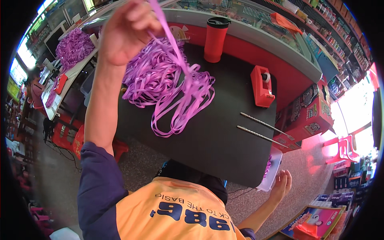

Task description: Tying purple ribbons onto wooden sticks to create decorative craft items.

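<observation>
My left hand (pixel 132 34) is raised high over the far left of the black table, fingers curled round a purple ribbon (pixel 176 50). That strand runs down from the hand into a large loose heap of purple ribbon (pixel 154 76). Nearer me, several long loops of it spread across the tabletop (pixel 216 140). Low beyond the table's right edge is my right hand (pixel 282 186), fingers stretched out with nothing seen in them. Beside it stands a clear plastic bin (pixel 275 170) with small purple pieces inside, partly hidden by the table.
A red tumbler (pixel 216 42) with a black lid and a red tape dispenser (pixel 263 86) stand at the table's far side. Two thin metal rods (pixel 262 136) overhang the right edge. A glass-fronted counter (pixel 256 28) borders the back. More purple ribbon (pixel 74 48) is piled on a white table.
</observation>
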{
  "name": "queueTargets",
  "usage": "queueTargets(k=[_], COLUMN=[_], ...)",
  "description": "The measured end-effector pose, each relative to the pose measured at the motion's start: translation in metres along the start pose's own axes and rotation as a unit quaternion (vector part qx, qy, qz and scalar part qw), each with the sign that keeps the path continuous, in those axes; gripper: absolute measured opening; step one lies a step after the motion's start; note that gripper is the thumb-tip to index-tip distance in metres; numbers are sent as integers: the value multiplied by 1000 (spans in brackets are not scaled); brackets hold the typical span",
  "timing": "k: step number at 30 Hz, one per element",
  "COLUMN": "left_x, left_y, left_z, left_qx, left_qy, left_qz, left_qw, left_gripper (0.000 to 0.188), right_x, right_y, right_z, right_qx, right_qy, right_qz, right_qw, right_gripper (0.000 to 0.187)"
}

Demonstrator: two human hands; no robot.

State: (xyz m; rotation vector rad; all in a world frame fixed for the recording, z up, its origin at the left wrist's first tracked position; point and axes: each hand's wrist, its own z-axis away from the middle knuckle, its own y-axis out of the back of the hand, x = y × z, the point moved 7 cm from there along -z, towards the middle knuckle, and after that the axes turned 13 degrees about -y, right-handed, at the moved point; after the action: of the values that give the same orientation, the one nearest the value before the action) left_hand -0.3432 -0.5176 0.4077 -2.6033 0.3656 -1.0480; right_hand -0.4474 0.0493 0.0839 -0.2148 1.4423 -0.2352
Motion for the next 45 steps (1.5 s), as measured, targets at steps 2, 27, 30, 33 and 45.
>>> queueTargets(k=[2,27,30,33,45], left_x=[25,-154,-182,-209,-332], left_y=[2,-182,-186,-192,-287], left_z=[3,59,74,82,86], left_qx=[11,-239,-282,-312,-506], left_qy=[-68,328,403,446,380], left_qz=[122,-139,-31,-26,-49], left_qw=[990,904,870,839,773], left_gripper=[13,20,23,22,21], right_x=[-14,-146,-164,-176,-119], right_y=[-32,-245,-188,-119,-73], right_z=[-1,49,35,30,19], right_qx=[-56,-321,-210,-135,-181], right_qy=[33,-23,61,97,-4], right_qz=[4,179,191,110,232], right_qw=[998,930,957,980,956], right_gripper=[21,19,11,10,33])
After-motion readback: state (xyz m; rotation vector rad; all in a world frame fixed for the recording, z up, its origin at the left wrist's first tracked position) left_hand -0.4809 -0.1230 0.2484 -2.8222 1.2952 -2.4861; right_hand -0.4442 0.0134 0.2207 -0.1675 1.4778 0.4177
